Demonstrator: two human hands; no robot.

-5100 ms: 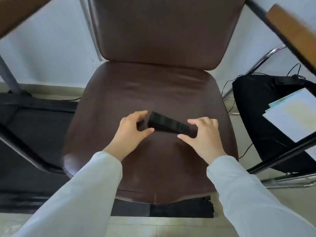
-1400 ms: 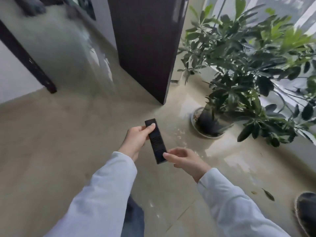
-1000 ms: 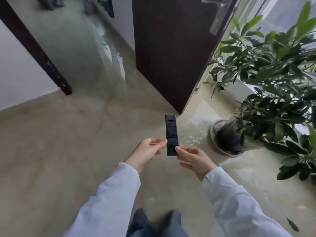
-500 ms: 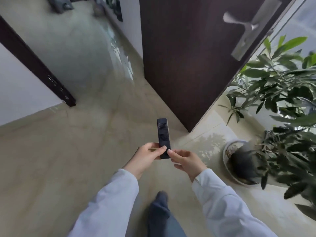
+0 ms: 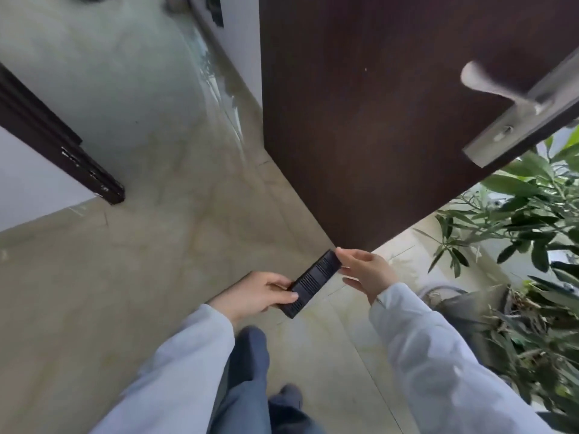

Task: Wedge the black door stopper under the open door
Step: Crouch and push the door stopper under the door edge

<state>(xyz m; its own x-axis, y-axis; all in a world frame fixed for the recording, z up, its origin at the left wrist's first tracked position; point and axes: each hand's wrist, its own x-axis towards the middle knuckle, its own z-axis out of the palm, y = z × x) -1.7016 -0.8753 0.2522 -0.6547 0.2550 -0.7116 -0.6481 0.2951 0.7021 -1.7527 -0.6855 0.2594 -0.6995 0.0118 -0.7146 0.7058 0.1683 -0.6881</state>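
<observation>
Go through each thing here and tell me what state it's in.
Door: open, nothing under it.
Stopper: held in the air, not yet wedged.
Left hand: gripping the stopper's near end.
Right hand: fingers at the stopper's far end.
Handle: level.

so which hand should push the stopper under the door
Probably the left hand: it grips the stopper firmly at its near end. The right hand only touches the far tip by the door corner.

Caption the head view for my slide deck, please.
Both hands carry the black door stopper toward the open door.
</observation>
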